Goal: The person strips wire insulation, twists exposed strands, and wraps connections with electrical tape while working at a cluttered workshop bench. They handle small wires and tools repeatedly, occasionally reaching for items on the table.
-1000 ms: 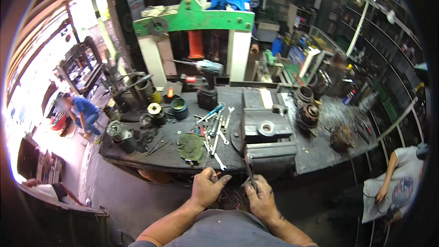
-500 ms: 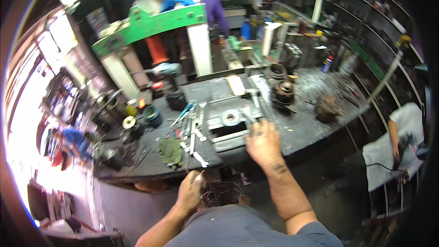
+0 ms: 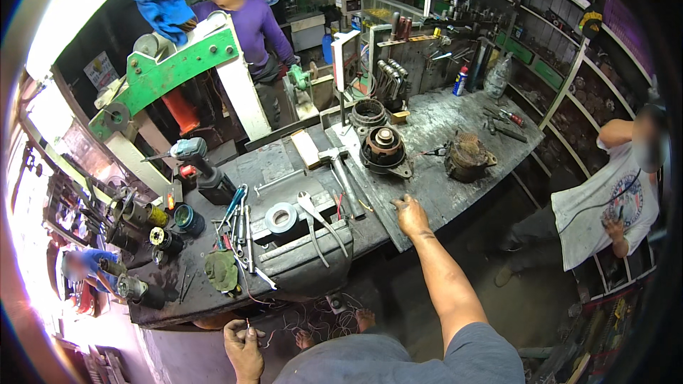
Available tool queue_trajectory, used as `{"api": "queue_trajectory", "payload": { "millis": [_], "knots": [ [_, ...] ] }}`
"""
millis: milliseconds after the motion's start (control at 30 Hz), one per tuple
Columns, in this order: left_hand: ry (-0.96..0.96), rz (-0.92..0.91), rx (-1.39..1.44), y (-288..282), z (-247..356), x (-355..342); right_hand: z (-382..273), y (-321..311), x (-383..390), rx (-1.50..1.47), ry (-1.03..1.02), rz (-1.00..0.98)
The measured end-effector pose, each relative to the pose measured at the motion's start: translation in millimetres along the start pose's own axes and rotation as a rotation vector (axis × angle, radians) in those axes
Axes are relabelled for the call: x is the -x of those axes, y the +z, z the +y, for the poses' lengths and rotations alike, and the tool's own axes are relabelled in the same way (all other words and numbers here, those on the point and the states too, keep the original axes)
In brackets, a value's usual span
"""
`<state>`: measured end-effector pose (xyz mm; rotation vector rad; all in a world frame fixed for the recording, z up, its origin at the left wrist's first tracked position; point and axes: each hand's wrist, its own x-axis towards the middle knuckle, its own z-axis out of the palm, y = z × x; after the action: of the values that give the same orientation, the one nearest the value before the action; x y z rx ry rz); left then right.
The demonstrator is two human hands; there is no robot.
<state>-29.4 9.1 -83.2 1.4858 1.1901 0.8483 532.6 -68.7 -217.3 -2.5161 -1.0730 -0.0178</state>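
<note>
In my left hand (image 3: pixel 243 353), low in front of the bench, a thin wire (image 3: pixel 248 323) is pinched between thumb and fingers. My right hand (image 3: pixel 411 216) reaches over the near edge of the metal plate on the bench, fingers partly bent and apart, with nothing visible in them. Beyond it stands a round, copper-coloured motor part (image 3: pixel 384 148), and to the right lies a rusty, dirty motor housing (image 3: pixel 469 156). Left of that hand, a roll of grey tape (image 3: pixel 281 218) and a pair of locking pliers (image 3: pixel 320 220) rest on the vise (image 3: pixel 302 252). A hammer (image 3: pixel 346 181) lies behind them.
Wrenches (image 3: pixel 244 231), a green rag (image 3: pixel 222 271) and a cordless impact wrench (image 3: pixel 203 171) occupy the bench's left side. A green-topped press frame (image 3: pixel 181 64) rises behind. One person in purple (image 3: pixel 252 32) stands beyond it; another in white (image 3: pixel 605 206) is at right. Loose wires (image 3: pixel 324 316) lie on the floor.
The view has swung, shifting the bench leftward. My right hand has moved from beside the tape to the right-hand plate, uncovering the pliers. My left hand still pinches the wire, now farther from the bench.
</note>
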Motion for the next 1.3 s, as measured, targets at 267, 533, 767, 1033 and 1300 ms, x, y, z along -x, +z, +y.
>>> {"api": "queue_trajectory", "payload": {
  "millis": [267, 533, 767, 1033, 1300],
  "knots": [
    [-0.019, -0.004, 0.034, 8, 16, 3, 12, 13, -14, -0.265, 0.052, 0.135],
    [-0.113, -0.089, 0.178, -10, 50, -1, -152, -144, 111, -1.141, 0.017, 0.246],
    [0.044, -0.273, 0.354, -7, 63, -14, -306, -177, 186, -1.094, -0.247, -0.497],
    [0.310, -0.301, 0.071, -31, 69, -22, -351, -163, 197, -0.886, -0.270, -0.533],
    [0.263, -0.280, 0.100, -45, 64, -18, -361, -157, 205, -0.870, -0.387, -0.520]
  ]
}}
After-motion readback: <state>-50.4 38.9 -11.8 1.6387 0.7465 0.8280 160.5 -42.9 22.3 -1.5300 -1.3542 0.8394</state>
